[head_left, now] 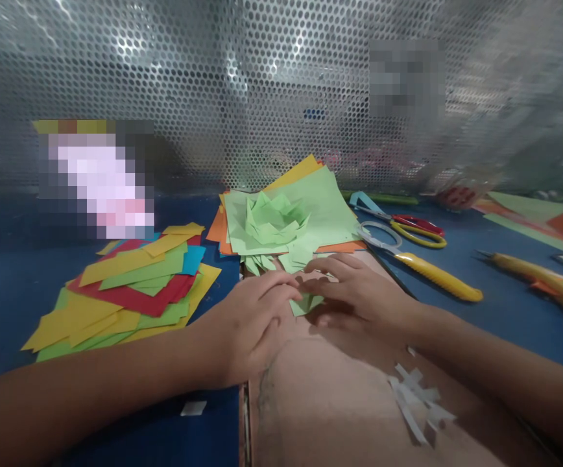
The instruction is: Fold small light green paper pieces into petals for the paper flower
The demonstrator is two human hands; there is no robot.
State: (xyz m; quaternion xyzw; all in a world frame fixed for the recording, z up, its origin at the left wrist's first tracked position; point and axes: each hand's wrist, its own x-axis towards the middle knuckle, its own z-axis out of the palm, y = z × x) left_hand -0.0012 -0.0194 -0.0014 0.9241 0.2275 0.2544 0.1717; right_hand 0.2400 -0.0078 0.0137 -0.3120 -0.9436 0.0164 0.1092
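My left hand (252, 321) and my right hand (357, 292) meet over a small folded piece of light green paper (305, 302) on a brown cardboard sheet (330, 402). Fingers of both hands press down on the piece and pinch it. Just beyond them lie a few folded green paper pieces (262, 263). Farther back a green paper lotus flower (274, 220) sits on a stack of green, orange and yellow sheets (327, 207).
A heap of cut coloured paper squares (130, 285) lies at the left on the blue table (13, 292). Scissors with yellow handles (418, 259) and a second pair (403, 224) lie at the right, then a yellow cutter (544, 279). White paper strips (418, 395) rest on the cardboard. A perforated metal screen (262, 78) stands behind.
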